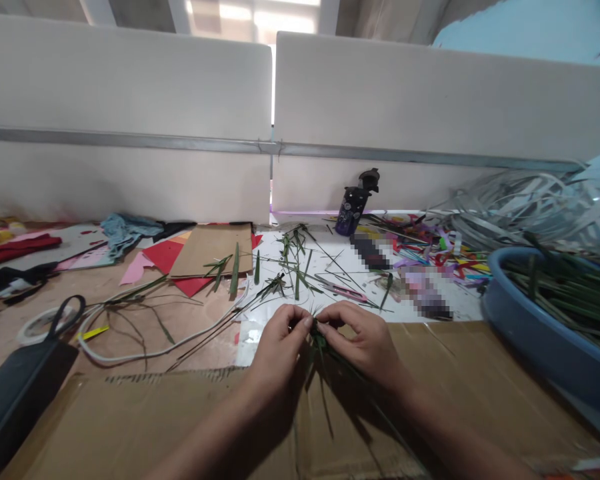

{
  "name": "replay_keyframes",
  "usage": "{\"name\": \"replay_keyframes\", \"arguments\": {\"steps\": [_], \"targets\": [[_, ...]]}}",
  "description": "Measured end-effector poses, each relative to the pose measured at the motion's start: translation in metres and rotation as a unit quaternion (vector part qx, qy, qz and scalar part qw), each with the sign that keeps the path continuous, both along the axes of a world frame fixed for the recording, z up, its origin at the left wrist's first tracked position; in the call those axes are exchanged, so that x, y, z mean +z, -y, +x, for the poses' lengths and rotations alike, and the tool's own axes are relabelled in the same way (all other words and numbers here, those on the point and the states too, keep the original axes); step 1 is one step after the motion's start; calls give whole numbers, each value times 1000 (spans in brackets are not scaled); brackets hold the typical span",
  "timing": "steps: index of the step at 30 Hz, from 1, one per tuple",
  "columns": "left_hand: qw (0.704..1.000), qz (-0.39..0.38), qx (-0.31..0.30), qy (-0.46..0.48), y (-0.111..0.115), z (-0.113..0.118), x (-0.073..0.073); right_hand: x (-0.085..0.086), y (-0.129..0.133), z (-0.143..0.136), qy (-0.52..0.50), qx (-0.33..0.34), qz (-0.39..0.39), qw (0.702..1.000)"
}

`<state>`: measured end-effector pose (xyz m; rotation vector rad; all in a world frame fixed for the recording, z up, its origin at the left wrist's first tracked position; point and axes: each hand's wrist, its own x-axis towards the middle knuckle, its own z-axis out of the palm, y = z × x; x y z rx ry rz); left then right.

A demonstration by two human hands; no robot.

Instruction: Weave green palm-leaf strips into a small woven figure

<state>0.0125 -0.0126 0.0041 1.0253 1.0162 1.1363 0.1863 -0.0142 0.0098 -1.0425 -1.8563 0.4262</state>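
My left hand (286, 331) and my right hand (359, 333) meet near the middle of the view, above a sheet of cardboard (190, 420). Between them is a small bundle of green leaf strips (319, 341), pinched by the thumb and fingers of both hands. Long strips trail from it down toward me and under my right forearm. How the strips are joined is hidden by the fingers. Just beyond my hands, cut leaf pieces (275, 285) and a pink-handled cutting tool (343, 291) lie on white paper.
At right stands a blue basin (535, 333) of long green leaves, with tangled pale strips (520, 200) behind it. A dark bottle (351, 210) with its lid up is at the back. On the left are a black pouch (27, 393), a white cable (130, 359) and a tape roll (33, 327).
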Motion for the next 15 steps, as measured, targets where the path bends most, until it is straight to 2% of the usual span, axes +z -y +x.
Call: {"name": "replay_keyframes", "arguments": {"steps": [8,15], "targets": [[999,25,-2,-43,1,1,3,2,3,2,93,-7,44,995],[999,23,-6,-48,4,2,7,-4,1,-2,48,-40,42,997]]}}
